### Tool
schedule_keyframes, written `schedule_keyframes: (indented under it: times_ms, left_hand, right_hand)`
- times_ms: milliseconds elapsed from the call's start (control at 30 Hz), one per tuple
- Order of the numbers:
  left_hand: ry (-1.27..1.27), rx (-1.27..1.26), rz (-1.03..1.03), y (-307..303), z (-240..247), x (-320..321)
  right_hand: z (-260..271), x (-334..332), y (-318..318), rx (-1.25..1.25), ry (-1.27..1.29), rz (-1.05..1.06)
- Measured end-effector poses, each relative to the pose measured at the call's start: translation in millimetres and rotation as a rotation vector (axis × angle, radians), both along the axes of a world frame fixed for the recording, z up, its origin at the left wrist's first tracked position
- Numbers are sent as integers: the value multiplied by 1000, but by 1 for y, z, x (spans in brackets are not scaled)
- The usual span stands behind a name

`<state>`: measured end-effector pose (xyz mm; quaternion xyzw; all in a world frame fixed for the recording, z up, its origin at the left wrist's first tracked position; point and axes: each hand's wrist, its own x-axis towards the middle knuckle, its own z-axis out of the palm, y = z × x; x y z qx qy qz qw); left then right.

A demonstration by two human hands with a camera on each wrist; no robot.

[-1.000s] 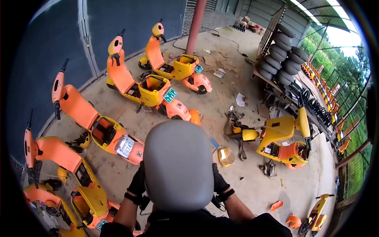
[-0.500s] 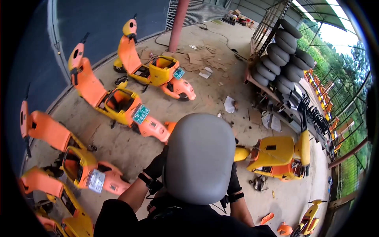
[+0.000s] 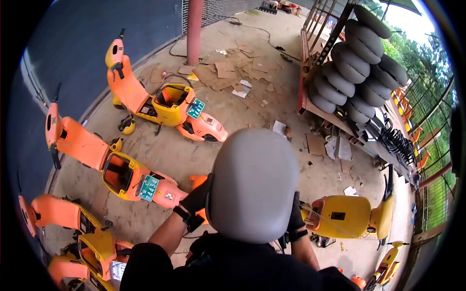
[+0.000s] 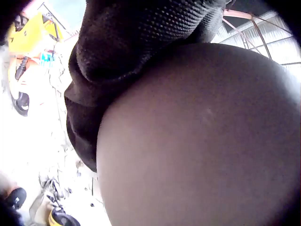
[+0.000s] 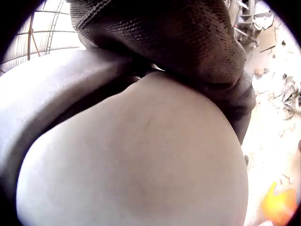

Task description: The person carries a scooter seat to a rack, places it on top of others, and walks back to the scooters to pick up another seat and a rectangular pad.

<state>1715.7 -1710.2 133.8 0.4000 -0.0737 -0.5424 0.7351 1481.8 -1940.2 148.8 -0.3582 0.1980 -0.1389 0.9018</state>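
Note:
A smooth grey scooter seat (image 3: 255, 186), rounded and padded, is held up in front of the chest between both hands. My left hand (image 3: 198, 198) in a black glove grips its left side, and the right hand (image 3: 295, 213), gloved too, grips the opposite side. In the left wrist view the textured glove (image 4: 136, 42) lies along the seat's edge, with its fingertips hidden. Close to the camera, the right wrist view shows the seat (image 5: 141, 155) under the glove (image 5: 164, 37). Beside it is another grey rounded surface (image 5: 51, 89), separated by a dark gap.
Orange and yellow scooters (image 3: 128, 174) stand along the left; a yellow one (image 3: 340, 216) is at the right. Several grey seats (image 3: 357, 63) are stacked on a rack (image 3: 303, 99). Cardboard scraps (image 3: 228, 72) litter the concrete floor near a red post (image 3: 194, 34).
The head view has moved forward, and the seat stack and rack look nearer. The left-hand scooters have shifted down in view. Both hands keep hold of the grey seat.

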Motion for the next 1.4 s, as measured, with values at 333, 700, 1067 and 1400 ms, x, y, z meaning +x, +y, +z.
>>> schedule_keyframes:
  times_ms: [333, 700, 1067, 1400]
  left_hand:
    - [-88, -135, 180, -153, 24, 160]
    - [57, -349, 0, -328, 33, 370]
    - [-46, -156, -7, -506, 55, 529]
    - [-271, -171, -190, -712, 110, 641]
  right_hand:
    - [4, 186, -208, -449, 119, 171]
    - [48, 355, -338, -630, 150, 295]
    - [55, 492, -472, -155, 102, 46]
    - [63, 575, -604, -255, -4, -219]
